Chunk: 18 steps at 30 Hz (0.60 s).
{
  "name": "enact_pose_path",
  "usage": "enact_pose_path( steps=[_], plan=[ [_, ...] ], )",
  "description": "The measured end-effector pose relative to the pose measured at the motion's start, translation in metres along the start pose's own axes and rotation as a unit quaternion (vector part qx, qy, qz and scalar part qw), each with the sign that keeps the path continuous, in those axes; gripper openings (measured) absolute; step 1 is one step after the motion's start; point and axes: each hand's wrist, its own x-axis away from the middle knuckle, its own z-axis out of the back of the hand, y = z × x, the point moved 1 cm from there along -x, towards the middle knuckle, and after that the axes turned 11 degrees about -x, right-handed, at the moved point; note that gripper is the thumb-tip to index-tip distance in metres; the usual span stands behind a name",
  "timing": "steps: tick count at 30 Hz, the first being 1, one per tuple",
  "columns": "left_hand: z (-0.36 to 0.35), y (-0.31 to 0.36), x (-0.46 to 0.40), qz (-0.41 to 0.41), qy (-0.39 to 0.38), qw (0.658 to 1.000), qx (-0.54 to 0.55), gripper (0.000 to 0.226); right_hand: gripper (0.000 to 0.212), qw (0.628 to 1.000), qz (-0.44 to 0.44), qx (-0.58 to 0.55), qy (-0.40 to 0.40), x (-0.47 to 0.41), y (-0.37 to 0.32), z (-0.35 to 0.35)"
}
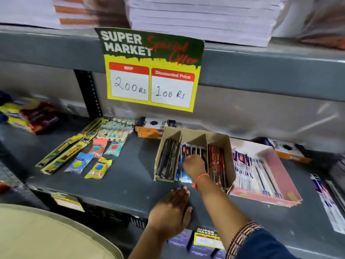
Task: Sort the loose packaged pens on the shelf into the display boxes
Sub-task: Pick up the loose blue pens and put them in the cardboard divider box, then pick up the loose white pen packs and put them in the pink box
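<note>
A brown cardboard display box (222,141) with three compartments stands on the grey shelf (130,174). Its left compartment holds black pen packs (168,159), the middle one blue packs (182,172), the right one red packs (217,163). My right hand (194,165) reaches into the middle compartment, its fingers curled on the blue pen packs. My left hand (171,212) lies flat on the shelf's front edge, holding nothing. To the right sits a pink display box (281,171) with white-and-blue pen packs (250,169).
Loose yellow-black packs (65,152) and small coloured sachets (99,165) lie at the left. Orange boxes (151,128) stand at the back, another (287,150) behind the pink box. More white-blue packs (328,202) lie at the far right. A price sign (153,71) hangs above.
</note>
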Motion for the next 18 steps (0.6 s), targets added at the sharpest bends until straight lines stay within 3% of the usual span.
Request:
enact_pose_path(
  steps=[8, 14, 18],
  plan=[
    [0.002, 0.005, -0.003, 0.01, -0.027, 0.999, -0.015, 0.041, 0.036, 0.992, 0.067, -0.102, 0.033, 0.029, 0.002, 0.036],
    [0.001, 0.038, -0.011, -0.039, -0.062, 0.997, -0.02, 0.042, 0.044, 0.962, 0.105, -0.222, 0.117, 0.04, 0.023, 0.099],
    [0.0, 0.086, -0.028, -0.073, -0.118, 0.99, 0.02, 0.052, 0.032, 0.947, 0.087, -0.229, 0.209, 0.039, 0.063, 0.164]
  ],
)
